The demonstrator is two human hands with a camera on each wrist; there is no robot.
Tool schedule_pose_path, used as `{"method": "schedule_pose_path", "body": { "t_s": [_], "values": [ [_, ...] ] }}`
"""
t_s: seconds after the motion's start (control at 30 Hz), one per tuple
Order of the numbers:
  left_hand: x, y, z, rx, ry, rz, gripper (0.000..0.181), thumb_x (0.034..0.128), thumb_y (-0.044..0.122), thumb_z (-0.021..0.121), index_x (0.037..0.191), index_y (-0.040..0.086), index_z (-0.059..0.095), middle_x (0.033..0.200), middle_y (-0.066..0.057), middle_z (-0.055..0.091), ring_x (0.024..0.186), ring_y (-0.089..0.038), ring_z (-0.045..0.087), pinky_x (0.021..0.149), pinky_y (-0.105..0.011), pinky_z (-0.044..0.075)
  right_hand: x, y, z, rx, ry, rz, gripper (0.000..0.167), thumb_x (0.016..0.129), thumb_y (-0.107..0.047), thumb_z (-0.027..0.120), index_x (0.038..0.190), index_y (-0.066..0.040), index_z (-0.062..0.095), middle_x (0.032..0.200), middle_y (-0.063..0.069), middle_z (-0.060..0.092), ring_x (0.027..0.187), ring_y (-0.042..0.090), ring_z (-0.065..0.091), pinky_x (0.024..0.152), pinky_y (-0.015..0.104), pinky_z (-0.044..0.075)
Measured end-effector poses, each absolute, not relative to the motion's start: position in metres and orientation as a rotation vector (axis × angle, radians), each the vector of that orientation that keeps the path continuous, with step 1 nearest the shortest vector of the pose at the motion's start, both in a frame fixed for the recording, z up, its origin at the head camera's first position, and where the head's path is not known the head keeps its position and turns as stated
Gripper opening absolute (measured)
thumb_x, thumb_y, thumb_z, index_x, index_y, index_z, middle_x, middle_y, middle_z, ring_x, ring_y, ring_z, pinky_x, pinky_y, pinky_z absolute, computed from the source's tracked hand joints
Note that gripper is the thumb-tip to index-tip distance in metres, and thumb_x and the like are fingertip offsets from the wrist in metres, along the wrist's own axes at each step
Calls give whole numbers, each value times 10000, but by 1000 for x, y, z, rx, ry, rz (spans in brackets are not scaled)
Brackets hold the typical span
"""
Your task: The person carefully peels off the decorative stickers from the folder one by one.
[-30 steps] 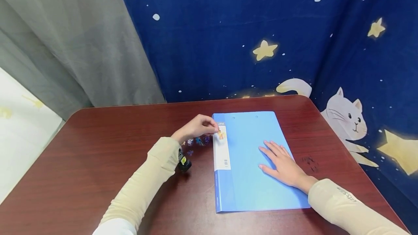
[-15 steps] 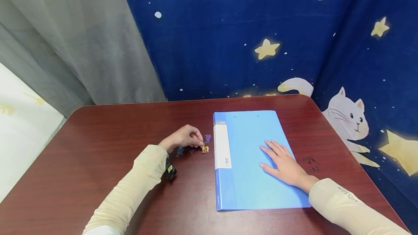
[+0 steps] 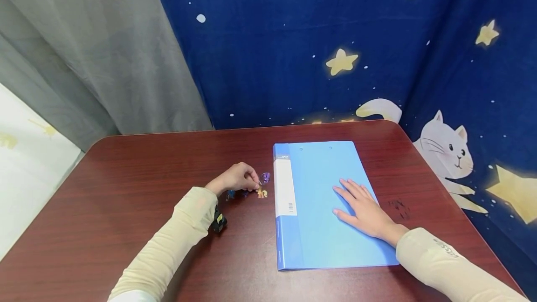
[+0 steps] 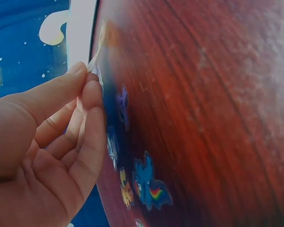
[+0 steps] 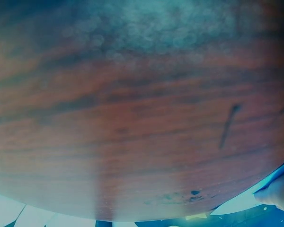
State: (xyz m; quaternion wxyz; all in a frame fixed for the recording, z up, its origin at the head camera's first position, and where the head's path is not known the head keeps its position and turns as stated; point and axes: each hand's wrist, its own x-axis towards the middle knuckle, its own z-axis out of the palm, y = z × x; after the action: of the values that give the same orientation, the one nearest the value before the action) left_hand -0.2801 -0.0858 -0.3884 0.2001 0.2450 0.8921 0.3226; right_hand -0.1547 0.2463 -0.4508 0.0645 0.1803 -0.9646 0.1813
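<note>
My left hand [image 3: 238, 177] pinches a small yellow-orange pony sticker [image 3: 262, 193] between thumb and fingertips, above the table left of the blue folder. In the left wrist view the thumb and forefinger of the left hand [image 4: 61, 127] hold its thin edge. Around that hand lie small stickers: a purple one [image 3: 265, 177], a blue one with a rainbow tail [image 4: 149, 182], an orange one [image 4: 127, 191] and a white one [image 4: 112, 147]. My right hand [image 3: 367, 213] rests flat, fingers spread, on the blue folder [image 3: 323, 236]. The right wrist view shows a bit of that hand [image 5: 278, 195] at its edge.
The dark red wooden table [image 3: 126, 190] reaches to curtains at the back. Dark marks [image 3: 398, 209] show on the tabletop right of the folder. A black device [image 3: 218, 222] is at my left wrist.
My left hand has moved left and slightly towards me, from the folder's white spine label to beside the folder, with the yellow-orange sticker. My right hand has stayed on the folder.
</note>
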Motion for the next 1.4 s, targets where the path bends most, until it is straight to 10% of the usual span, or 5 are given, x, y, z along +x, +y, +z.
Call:
{"method": "schedule_pose_path", "body": {
  "t_s": [1.4],
  "values": [
    [-268,-70,-386,644,2699,638,156,774,146,671,646,81,611,602,18,541,563,-113,480,529,-219,401,-154,243,-441,534,-2939,612,628,819,-427,572,1304,-58,423,1369,177,325,1268,355,223,983,546,174]
  ]
}}
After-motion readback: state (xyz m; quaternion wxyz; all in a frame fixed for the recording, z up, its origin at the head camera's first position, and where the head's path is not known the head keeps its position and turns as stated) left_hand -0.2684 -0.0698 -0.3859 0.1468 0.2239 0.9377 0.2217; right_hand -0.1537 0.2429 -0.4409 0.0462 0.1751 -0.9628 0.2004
